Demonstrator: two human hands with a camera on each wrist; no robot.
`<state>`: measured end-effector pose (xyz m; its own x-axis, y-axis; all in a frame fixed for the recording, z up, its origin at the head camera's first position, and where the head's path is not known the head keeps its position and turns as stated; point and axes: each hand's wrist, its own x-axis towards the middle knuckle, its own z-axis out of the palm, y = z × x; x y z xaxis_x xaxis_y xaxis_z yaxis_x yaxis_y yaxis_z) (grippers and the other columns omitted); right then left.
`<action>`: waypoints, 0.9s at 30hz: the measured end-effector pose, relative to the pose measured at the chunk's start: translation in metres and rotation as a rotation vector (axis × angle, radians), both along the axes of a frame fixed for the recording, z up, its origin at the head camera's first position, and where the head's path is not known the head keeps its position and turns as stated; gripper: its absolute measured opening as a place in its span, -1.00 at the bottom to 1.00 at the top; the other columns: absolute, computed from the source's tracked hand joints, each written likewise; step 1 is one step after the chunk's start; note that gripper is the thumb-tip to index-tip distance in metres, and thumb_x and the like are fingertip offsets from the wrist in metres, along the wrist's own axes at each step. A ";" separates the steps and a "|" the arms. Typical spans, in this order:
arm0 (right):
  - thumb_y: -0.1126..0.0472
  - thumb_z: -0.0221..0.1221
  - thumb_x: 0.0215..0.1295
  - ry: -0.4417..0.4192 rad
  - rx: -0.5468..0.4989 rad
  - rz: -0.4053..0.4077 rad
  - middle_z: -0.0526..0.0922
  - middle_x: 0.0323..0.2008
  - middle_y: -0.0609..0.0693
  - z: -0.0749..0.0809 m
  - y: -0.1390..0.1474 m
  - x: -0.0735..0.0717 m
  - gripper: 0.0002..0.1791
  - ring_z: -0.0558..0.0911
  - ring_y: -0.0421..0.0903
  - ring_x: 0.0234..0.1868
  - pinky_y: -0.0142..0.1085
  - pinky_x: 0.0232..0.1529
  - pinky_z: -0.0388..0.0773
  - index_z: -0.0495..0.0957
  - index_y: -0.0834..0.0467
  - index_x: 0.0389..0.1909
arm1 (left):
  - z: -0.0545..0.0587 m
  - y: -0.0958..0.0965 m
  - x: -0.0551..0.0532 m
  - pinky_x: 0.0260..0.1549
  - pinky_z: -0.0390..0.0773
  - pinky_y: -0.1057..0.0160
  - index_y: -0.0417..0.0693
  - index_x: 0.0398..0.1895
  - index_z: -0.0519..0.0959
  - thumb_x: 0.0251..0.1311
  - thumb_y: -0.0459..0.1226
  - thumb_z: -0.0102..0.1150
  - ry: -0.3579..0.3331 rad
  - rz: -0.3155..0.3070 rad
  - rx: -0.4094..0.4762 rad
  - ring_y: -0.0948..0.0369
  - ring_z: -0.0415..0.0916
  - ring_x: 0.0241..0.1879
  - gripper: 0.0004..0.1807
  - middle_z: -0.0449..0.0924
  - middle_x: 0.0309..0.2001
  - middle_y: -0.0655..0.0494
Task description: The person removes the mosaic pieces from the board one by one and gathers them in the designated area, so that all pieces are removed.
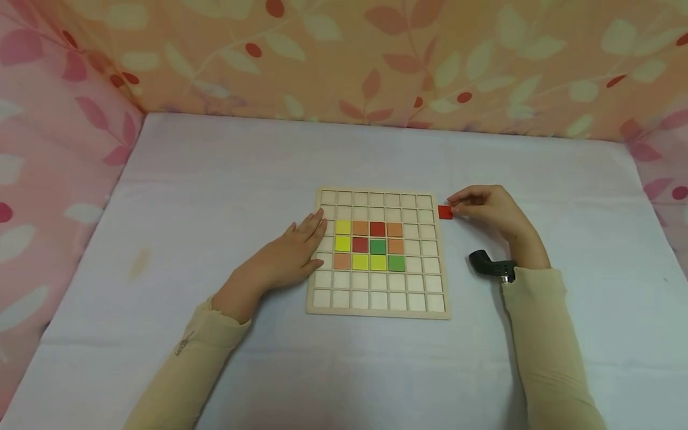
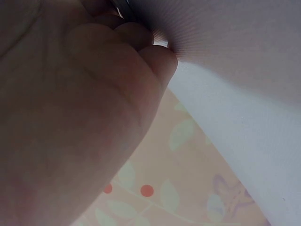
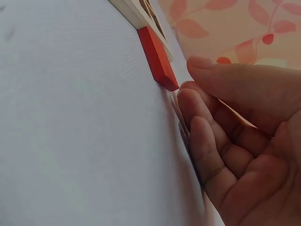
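A square wooden grid board (image 1: 378, 312) lies on the table, with yellow, orange, red and green tiles filling a block of its cells. Across its left edge rests my left hand (image 1: 285, 257), fingers stretched toward the cells. In the left wrist view, the palm side of the left hand (image 2: 94, 103) fills much of the frame. A loose red square tile (image 1: 445, 212) lies flat just right of the board, near its upper right corner. My right hand (image 1: 491, 209) has its fingertips at the tile's right end. In the right wrist view, the thumb sits apart above the red tile (image 3: 157, 59).
White cloth (image 1: 242, 155) covers the table. Leaf-patterned fabric walls (image 1: 344, 60) rise behind it and at both sides. A black curved device (image 1: 486, 264) is attached at the right wrist, beside the sleeve.
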<state>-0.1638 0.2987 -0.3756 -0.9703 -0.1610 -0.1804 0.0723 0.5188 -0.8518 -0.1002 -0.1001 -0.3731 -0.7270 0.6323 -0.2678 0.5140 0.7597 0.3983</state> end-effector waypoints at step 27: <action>0.38 0.36 0.04 0.051 0.122 0.060 0.64 -0.30 0.05 0.000 -0.007 -0.002 -0.66 0.56 -0.26 -0.34 -0.52 -0.31 0.50 0.62 0.32 -0.11 | 0.000 -0.001 -0.001 0.36 -0.13 -0.02 -0.28 0.46 -0.18 0.36 -0.12 -0.03 0.003 0.009 -0.007 0.02 -0.33 0.45 -0.20 -0.42 0.49 -0.11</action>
<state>-0.1654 0.2922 -0.3754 -0.9680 -0.1994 -0.1526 -0.0042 0.6206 -0.7841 -0.1010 -0.1014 -0.3727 -0.7332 0.6240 -0.2703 0.5082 0.7670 0.3918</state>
